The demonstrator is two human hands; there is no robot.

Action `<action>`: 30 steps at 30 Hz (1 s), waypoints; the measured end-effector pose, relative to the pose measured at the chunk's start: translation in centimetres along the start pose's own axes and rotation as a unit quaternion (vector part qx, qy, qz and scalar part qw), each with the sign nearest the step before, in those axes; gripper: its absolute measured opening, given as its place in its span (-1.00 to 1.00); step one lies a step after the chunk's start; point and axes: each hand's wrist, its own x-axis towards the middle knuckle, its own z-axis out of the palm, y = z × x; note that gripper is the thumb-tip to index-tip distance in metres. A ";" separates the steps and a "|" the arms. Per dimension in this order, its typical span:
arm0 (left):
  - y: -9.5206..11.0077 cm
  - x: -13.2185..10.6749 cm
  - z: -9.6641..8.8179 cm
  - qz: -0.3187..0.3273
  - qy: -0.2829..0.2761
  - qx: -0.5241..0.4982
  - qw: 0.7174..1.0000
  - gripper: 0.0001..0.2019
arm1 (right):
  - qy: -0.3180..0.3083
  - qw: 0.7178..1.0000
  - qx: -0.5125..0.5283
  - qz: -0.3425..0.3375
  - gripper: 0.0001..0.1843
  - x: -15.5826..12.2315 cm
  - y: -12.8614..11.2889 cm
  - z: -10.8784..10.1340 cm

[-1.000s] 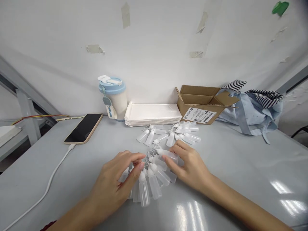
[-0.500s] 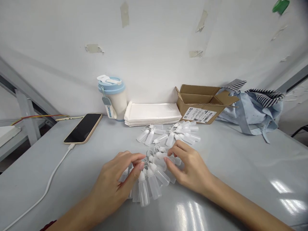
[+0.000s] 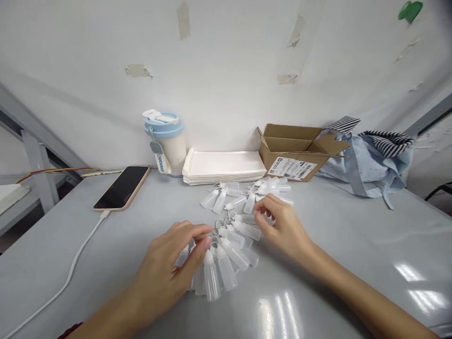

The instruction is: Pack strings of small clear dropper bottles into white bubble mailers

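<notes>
Compared with half a second ago, the left hand [image 3: 173,263] keeps its place at the left end of the near pile of bottles [image 3: 226,270], and the front bottles lie as they did. The right hand [image 3: 282,226] has left the near pile's right end and moved away from the wearer; the bottle [image 3: 247,229] it was over now shows whole, while more of the rear right bunch [image 3: 273,189] is covered.

Counted left to right on the bench [image 3: 339,226]: one phone [image 3: 122,188], one cable [image 3: 76,263] plugged into it, and one upright cup [image 3: 173,146]. The left hand's thumb and forefinger come close at the near pile; I cannot tell whether they grip anything. That pile overlaps too much for a sure count, but holds at least eight bottles, below the middle of the view. Behind it are at least four in the rear left bunch [image 3: 219,201], one white stack [image 3: 226,162], and at least five in the rear right bunch. The right hand's fingers curl loosely, a little apart from the thumb, no bottle between them. Then come one box [image 3: 300,157], flaps up, and one bag [image 3: 374,165].
</notes>
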 end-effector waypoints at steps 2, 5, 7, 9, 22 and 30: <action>0.1 0.0 -0.1 -0.003 0.002 -0.007 1.000 -0.86 | 0.002 1.000 -0.026 -0.003 -0.82 0.4 0.8 0.1; 0.3 0.0 -0.2 -0.004 0.001 -0.012 1.000 -0.87 | -0.016 0.997 -0.075 -0.033 -0.60 0.8 1.9 0.5; 0.3 0.0 -0.2 0.002 0.002 -0.006 1.000 -0.87 | -0.041 0.992 -0.107 -0.059 -0.42 0.9 2.4 0.8; 0.3 0.1 -0.2 0.016 0.009 -0.002 1.000 -0.86 | -0.062 0.986 -0.134 -0.083 -0.29 0.9 2.6 1.1; 0.5 0.1 -0.3 0.003 -0.004 0.004 1.000 -0.86 | -0.075 0.969 -0.183 -0.152 -0.34 0.8 3.0 1.0; 0.2 -0.1 -0.1 0.007 0.000 -0.001 1.000 -0.85 | -0.022 0.983 -0.110 -0.147 -0.38 1.0 2.9 0.9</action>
